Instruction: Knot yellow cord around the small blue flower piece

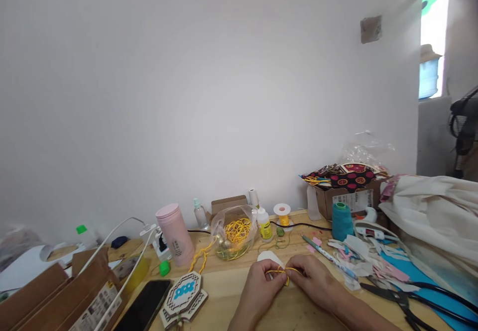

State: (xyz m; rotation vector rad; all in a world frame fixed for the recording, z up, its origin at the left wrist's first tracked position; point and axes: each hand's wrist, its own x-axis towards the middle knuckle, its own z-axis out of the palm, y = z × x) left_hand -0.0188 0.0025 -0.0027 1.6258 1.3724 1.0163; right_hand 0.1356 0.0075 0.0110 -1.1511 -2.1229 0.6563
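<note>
Standing at the far left of the wooden tabletop (224, 316), a brown cardboard box (63, 298) bears a printed label; just beside it lies a black phone (144, 305). Next come a pink tumbler (175, 236), upright, and in front of it a stack of openwork hexagonal pieces (184, 293), the top one with blue flower shapes, with a yellow braided loop (199, 260) behind. A clear plastic bag (219, 231) holds tangled yellow strands (238, 231). At center right, the left hand (260, 287) pinches a thin yellow cord (286, 270) between thumb and fingers; the right hand (309, 277) grips the same cord close beside it, the cord crossing between the fingertips above the tabletop. Behind the hands stand a yellow-labeled bottle (265, 226) and a spool of yellow thread (284, 219). Farther right are a patterned pen (332, 257), a teal thread cone (342, 224) and black-handled scissors (403, 298) partly over blue sheet material (399, 261).
</note>
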